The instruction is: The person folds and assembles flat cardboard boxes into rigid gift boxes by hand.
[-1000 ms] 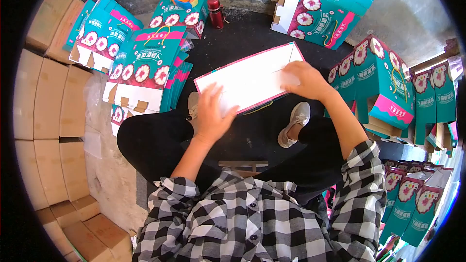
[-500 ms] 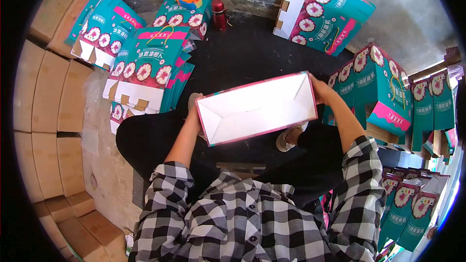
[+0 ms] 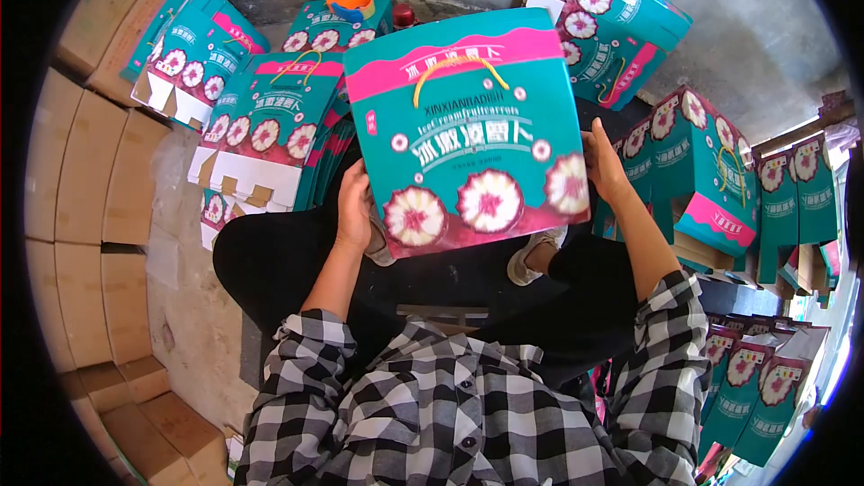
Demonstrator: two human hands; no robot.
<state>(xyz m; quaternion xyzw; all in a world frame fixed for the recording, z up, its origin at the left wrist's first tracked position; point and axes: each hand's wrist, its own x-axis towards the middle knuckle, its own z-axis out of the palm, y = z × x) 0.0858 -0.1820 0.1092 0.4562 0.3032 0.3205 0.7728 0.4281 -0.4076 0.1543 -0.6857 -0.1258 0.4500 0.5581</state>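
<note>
A teal and pink carton with a yellow cord handle hangs upright between my hands, its printed broad face towards me. My left hand holds its lower left edge, with the fingertips partly hidden behind the box. At the right edge is my right hand, its palm side against the carton and the thumb raised. Behind the carton's left side lies a stack of flat teal cartons with white and brown flaps showing.
Brown cardboard boxes are stacked along the left. More teal cartons stand at the upper right, right and lower right. A red bottle and an orange-blue tape roll are by the wall.
The carton has turned from its white underside facing me to its printed face with the handle. My left hand has moved slightly down and my right hand has shifted along its side.
</note>
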